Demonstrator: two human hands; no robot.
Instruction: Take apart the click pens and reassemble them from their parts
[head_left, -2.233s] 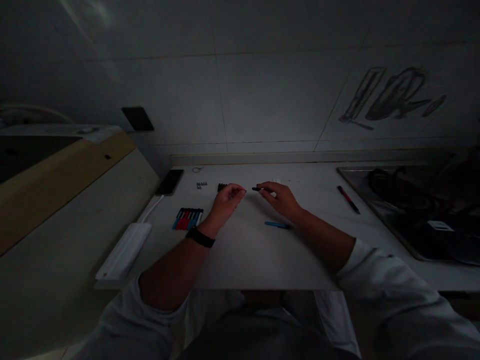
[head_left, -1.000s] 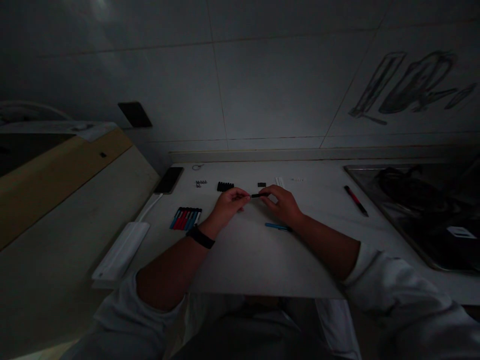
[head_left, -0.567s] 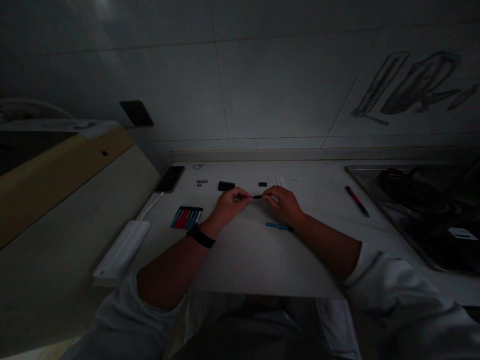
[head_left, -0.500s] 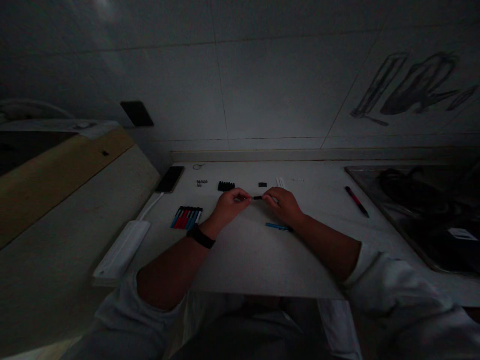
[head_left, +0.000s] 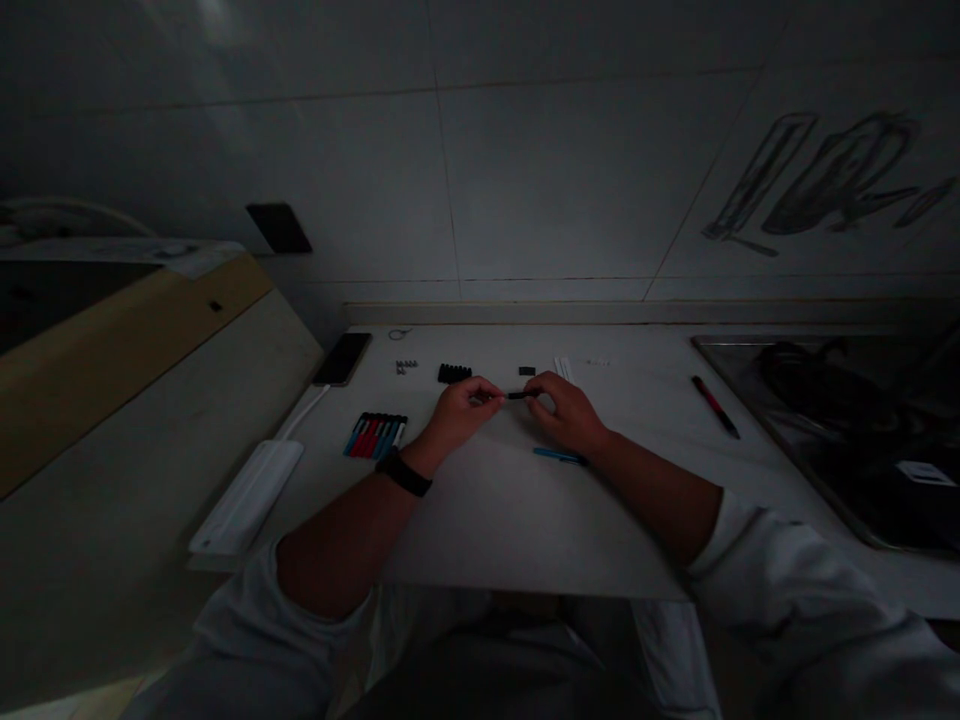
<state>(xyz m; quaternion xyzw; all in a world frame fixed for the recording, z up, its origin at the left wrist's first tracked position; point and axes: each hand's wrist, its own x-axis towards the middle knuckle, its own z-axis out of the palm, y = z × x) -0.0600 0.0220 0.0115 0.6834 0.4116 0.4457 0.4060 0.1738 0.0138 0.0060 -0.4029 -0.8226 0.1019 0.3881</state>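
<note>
Over the middle of the white table, my left hand (head_left: 466, 408) and my right hand (head_left: 564, 408) face each other with a short black pen part (head_left: 517, 396) between them. My right fingers pinch its right end, while my left thumb and forefinger close at its left end; any small piece in the left fingertips is too dark to make out. Below my right hand lies a blue pen barrel (head_left: 553, 454). Behind the hands are a row of black pen grips (head_left: 454, 373), some small black pieces (head_left: 527, 371) and thin white sticks (head_left: 562, 368).
Coloured pen barrels (head_left: 375, 437) lie in a row by my left wrist. Small metal tips (head_left: 406, 366), a ring (head_left: 398, 334), a phone (head_left: 343, 358) and a white power strip (head_left: 247, 497) are left. A red-black pen (head_left: 715, 406) lies near a metal-rimmed tray (head_left: 780, 452) at right.
My right fingers have shifted slightly around the black part's right end. The left hand keeps its pinch, and the view has tilted a little.
</note>
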